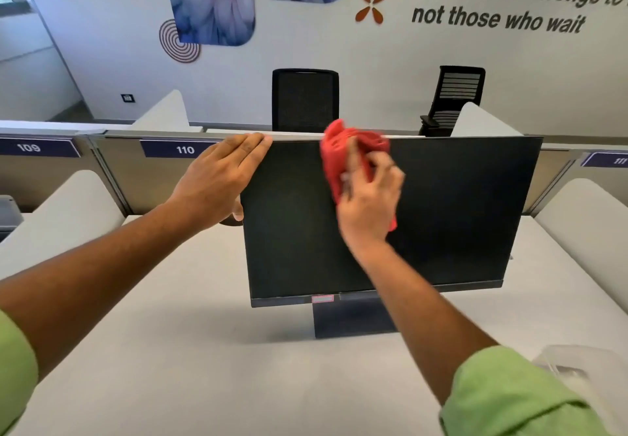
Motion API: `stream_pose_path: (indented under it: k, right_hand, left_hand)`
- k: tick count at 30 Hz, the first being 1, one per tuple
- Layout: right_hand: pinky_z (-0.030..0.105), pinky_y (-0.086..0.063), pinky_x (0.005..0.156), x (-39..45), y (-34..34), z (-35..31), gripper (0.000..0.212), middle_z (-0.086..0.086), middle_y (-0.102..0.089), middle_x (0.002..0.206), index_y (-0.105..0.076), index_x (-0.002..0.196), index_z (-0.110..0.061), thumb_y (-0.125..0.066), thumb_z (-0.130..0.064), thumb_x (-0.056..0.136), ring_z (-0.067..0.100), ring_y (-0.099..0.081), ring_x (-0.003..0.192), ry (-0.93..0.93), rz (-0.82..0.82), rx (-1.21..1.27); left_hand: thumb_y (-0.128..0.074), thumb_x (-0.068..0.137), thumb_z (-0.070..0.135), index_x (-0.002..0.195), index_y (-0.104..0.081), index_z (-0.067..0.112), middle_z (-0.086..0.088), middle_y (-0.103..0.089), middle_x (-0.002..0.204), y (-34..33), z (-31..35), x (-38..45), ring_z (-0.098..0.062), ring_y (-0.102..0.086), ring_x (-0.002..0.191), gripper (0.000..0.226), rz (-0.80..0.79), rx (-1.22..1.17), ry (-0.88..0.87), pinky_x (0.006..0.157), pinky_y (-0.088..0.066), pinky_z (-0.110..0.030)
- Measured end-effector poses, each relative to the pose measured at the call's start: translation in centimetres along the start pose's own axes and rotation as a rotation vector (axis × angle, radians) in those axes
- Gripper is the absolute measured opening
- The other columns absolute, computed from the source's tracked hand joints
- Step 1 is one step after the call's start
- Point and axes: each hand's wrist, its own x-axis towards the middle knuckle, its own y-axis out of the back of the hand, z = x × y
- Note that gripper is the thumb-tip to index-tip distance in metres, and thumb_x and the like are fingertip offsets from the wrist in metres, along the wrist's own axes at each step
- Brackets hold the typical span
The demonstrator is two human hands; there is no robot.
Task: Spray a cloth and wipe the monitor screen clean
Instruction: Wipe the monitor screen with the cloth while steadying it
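Covering the monitor [441, 218] corner, left hand [217, 181] hides its thumb.

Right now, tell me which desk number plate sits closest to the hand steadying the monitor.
The plate marked 110, just left of the left hand on the monitor corner. Plates 109 and 111 sit farther off.

A pale grey desk [190, 350] fills the space ahead, its far edge against a low partition. The monitor [441, 218] stands on it by its dark stand [350, 320], just past centre toward one o'clock. At four o'clock, near the desk's corner, sits a blurred, clear plastic thing [574, 364], too indistinct to identify.
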Motion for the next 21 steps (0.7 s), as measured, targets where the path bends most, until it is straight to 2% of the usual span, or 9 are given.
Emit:
stream_pose_path:
  k: [2, 5, 8, 10, 13, 17, 19, 21]
  right_hand:
    - [0.049, -0.048, 0.087, -3.8, -1.1, -2.0, 0.062, 0.009, -0.058, 0.132, -0.056, 0.154, -0.036, -0.068, -0.015, 0.097, 0.037, -0.056, 0.11, 0.228, -0.08, 0.014]
    - [0.047, -0.05, 0.094, -10.3, -1.7, -0.5, 0.067, 0.0, -0.047, 0.14, -0.05, 0.157, -0.042, -0.068, -0.016, 0.098, 0.03, -0.052, 0.119, 0.532, -0.257, 0.068]
    - [0.045, -0.052, 0.099, -15.1, -0.9, 3.9, 0.083, -0.004, -0.047, 0.147, -0.038, 0.161, -0.047, -0.077, -0.02, 0.092, 0.026, -0.051, 0.127, 0.662, -0.457, 0.048]
    - [0.045, -0.053, 0.093, -16.2, -0.1, 6.5, 0.076, -0.007, -0.05, 0.143, -0.043, 0.157, -0.049, -0.077, -0.021, 0.094, 0.024, -0.053, 0.122, 0.569, -0.425, 0.051]
    - [0.047, -0.05, 0.086, -15.0, 1.1, 9.4, 0.071, 0.0, -0.054, 0.135, -0.049, 0.155, -0.044, -0.074, -0.018, 0.095, 0.03, -0.056, 0.114, 0.277, -0.243, 0.059]
    - [0.051, -0.047, 0.096, -7.8, 1.4, 10.1, 0.052, 0.019, -0.054, 0.131, -0.053, 0.157, -0.019, -0.055, -0.017, 0.106, 0.039, -0.052, 0.11, -0.239, 0.012, 0.044]
    - [0.05, -0.049, 0.1, -3.1, 0.9, 9.2, 0.052, 0.02, -0.053, 0.136, -0.049, 0.159, -0.019, -0.049, -0.024, 0.108, 0.038, -0.052, 0.115, -0.468, 0.106, 0.067]
    - [0.048, -0.051, 0.101, -0.5, 0.5, 7.9, 0.052, 0.018, -0.053, 0.138, -0.048, 0.16, -0.022, -0.046, -0.026, 0.108, 0.037, -0.053, 0.118, -0.532, 0.134, 0.062]
  left_hand:
    - [-0.103, 0.041, 0.038, 0.158, -0.026, -0.001, -0.02, -0.041, 0.159, -0.3, -0.2, -0.3, -0.037, -0.036, 0.147, 0.146, 0.002, -0.016, 0.011, 0.12, -0.036, -0.05]
    - [-0.103, 0.037, 0.037, 0.157, -0.027, -0.003, -0.021, -0.041, 0.158, -0.6, -0.5, -0.9, -0.037, -0.037, 0.147, 0.148, -0.003, -0.025, 0.032, 0.123, -0.031, -0.048]
    - [-0.102, 0.044, 0.035, 0.158, -0.025, -0.003, -0.021, -0.037, 0.16, -0.7, -0.5, -1.3, -0.037, -0.033, 0.15, 0.144, -0.003, -0.037, 0.047, 0.124, -0.029, -0.047]
    - [-0.102, 0.047, 0.035, 0.159, -0.023, -0.001, -0.02, -0.036, 0.161, -0.5, -0.4, -1.2, -0.036, -0.031, 0.151, 0.141, 0.002, -0.06, 0.039, 0.122, -0.032, -0.047]
    - [-0.101, 0.05, 0.036, 0.16, -0.021, 0.001, -0.017, -0.034, 0.163, 0.0, -0.2, -0.5, -0.033, -0.028, 0.152, 0.14, 0.004, -0.079, 0.019, 0.122, -0.031, -0.043]
    - [-0.101, 0.05, 0.035, 0.161, -0.021, 0.002, -0.016, -0.033, 0.164, 0.3, 0.0, 0.1, -0.033, -0.028, 0.153, 0.141, -0.001, -0.078, -0.001, 0.124, -0.024, -0.041]
    - [-0.102, 0.049, 0.034, 0.16, -0.021, 0.001, -0.017, -0.034, 0.163, 0.3, -0.1, 0.1, -0.033, -0.028, 0.153, 0.141, 0.004, -0.084, -0.006, 0.124, -0.025, -0.042]
    - [-0.102, 0.047, 0.036, 0.16, -0.024, 0.0, -0.018, -0.036, 0.162, 0.3, -0.1, 0.1, -0.034, -0.03, 0.152, 0.141, 0.004, -0.076, -0.008, 0.123, -0.024, -0.041]
